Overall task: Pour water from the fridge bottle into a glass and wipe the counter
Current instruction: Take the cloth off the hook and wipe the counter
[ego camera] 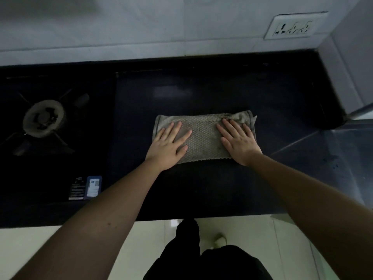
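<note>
At the far left a gas burner [44, 118] sits on a dark stove top, with a small label sticker [93, 187] near its front edge. Right of the stove runs the black bench [201, 188], and on it, about midway between the back wall and the front edge, lies a grey waffle-weave cloth [203, 136], spread flat in a rough rectangle.

The left hand [168, 145] presses on the cloth's left end, fingers [174, 128] straight and slightly spread, holding nothing, palm down on the fabric. The right hand [238, 140] presses on the right end in the same way, fingers flat and a little apart, with a bunched corner of the cloth just beyond its fingertips. Further right a steel sink drainer [343, 158] adjoins the bench, and a wall socket [294, 26] sits on the tiles above.

No bottle or glass is in view, so the pouring part cannot be judged from here. The step in hand appears to be the wiping: both palms bear on the cloth, ready to push it. The next move probably calls for steady downward pressure while sliding the cloth across the bench, keeping both ends flat so the fabric does not ruck up, and staying clear of the stove edge on the left.
</note>
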A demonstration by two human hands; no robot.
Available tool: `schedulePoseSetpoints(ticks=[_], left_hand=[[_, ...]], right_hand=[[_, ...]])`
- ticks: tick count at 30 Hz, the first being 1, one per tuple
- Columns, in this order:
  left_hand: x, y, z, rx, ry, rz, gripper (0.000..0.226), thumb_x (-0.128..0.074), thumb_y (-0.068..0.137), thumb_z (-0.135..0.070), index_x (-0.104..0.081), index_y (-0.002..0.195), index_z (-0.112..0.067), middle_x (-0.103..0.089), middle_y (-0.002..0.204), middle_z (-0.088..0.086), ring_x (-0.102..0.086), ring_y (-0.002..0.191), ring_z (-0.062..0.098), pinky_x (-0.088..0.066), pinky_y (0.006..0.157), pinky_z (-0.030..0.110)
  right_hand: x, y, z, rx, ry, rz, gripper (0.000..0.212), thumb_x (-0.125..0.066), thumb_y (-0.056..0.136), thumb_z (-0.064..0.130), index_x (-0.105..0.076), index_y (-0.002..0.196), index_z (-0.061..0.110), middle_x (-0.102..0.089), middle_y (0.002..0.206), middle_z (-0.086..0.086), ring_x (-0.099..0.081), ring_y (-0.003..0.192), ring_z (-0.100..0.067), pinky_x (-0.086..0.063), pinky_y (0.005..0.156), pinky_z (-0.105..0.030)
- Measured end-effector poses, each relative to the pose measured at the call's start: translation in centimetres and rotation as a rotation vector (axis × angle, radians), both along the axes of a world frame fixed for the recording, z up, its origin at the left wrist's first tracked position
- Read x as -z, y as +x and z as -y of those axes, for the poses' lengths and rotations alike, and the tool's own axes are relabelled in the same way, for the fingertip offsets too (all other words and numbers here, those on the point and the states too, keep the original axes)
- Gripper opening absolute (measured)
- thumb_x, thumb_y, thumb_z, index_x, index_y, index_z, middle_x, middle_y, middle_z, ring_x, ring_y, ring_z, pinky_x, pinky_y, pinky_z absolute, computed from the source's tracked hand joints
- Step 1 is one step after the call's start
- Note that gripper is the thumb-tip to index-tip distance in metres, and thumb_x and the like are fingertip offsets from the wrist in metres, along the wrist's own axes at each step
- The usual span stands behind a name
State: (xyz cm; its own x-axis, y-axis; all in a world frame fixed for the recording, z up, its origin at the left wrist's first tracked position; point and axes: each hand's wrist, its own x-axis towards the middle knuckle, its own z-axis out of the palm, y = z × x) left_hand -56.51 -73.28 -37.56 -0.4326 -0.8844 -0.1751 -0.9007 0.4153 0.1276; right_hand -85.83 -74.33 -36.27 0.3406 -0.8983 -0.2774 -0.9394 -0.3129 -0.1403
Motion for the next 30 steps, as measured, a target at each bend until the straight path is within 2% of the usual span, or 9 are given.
schedulePoseSetpoints(ticks=[10,13,18,22,26,27,30], left_hand=[[-0.1,-0.7,-7.6,-0.064,-0.015,0.024,0.058,-0.014,0.102,-0.056,0.002,0.155,-0.040,0.014,0.164,0.000,0.017,0.150,0.018,0.010,0.121,0.039],[-0.1,-0.9,-9.6,-0.064,-0.013,0.027,0.058,-0.011,0.101,-0.059,0.003,0.155,-0.041,0.015,0.164,-0.001,0.017,0.150,0.017,0.013,0.120,0.036],[-0.4,-1.4,-12.1,-0.081,0.039,0.038,0.063,0.000,0.096,-0.066,0.009,0.153,-0.042,0.017,0.163,0.000,0.018,0.149,0.018,0.005,0.122,0.042],[-1.1,-2.1,-13.1,-0.099,0.109,0.081,0.067,0.000,0.091,-0.063,0.010,0.154,-0.041,0.022,0.162,0.000,0.022,0.149,0.019,0.005,0.122,0.045],[-2.7,-5.3,-13.2,-0.284,0.124,0.022,0.077,-0.001,0.084,-0.060,-0.014,0.155,-0.032,0.004,0.166,0.005,0.009,0.152,0.024,0.004,0.121,0.050],[-2.7,-6.3,-13.4,-0.338,0.129,0.010,0.078,0.000,0.085,-0.061,-0.011,0.156,-0.030,0.004,0.166,0.005,0.010,0.151,0.025,0.005,0.120,0.052],[-1.7,-7.9,-13.9,-0.382,0.126,0.092,0.079,0.006,0.084,-0.068,0.018,0.153,-0.030,0.019,0.162,0.012,0.023,0.148,0.033,0.011,0.116,0.060]], right_hand=[[-0.3,-0.7,-6.8,-0.045,0.021,0.019,0.060,0.010,0.093,0.053,0.013,0.152,0.038,0.016,0.160,0.012,0.013,0.148,-0.011,0.008,0.120,-0.043],[-0.3,-1.1,-8.8,-0.056,0.021,0.010,0.062,0.016,0.092,0.055,0.014,0.151,0.039,0.016,0.161,0.012,0.014,0.148,-0.010,0.008,0.120,-0.043],[-0.6,-1.4,-11.2,-0.073,0.030,0.013,0.072,0.029,0.082,0.060,0.017,0.150,0.038,0.019,0.159,0.012,0.016,0.147,-0.011,0.010,0.120,-0.043],[-1.3,-1.1,-12.4,-0.043,0.076,0.019,0.068,0.013,0.088,0.059,0.013,0.152,0.035,0.018,0.160,0.012,0.016,0.148,-0.012,0.011,0.119,-0.044],[-1.6,1.6,-13.4,0.110,0.069,0.032,0.069,-0.003,0.095,0.058,0.000,0.155,0.027,0.009,0.163,0.006,0.015,0.148,-0.016,0.011,0.116,-0.057],[-1.5,2.2,-13.7,0.130,0.061,0.014,0.072,-0.003,0.093,0.061,0.001,0.155,0.024,0.009,0.163,0.003,0.015,0.148,-0.019,0.012,0.114,-0.059],[-0.8,2.7,-14.1,0.114,0.029,-0.035,0.079,-0.003,0.089,0.071,0.008,0.154,0.027,0.010,0.163,-0.003,0.015,0.149,-0.025,0.011,0.111,-0.065]])
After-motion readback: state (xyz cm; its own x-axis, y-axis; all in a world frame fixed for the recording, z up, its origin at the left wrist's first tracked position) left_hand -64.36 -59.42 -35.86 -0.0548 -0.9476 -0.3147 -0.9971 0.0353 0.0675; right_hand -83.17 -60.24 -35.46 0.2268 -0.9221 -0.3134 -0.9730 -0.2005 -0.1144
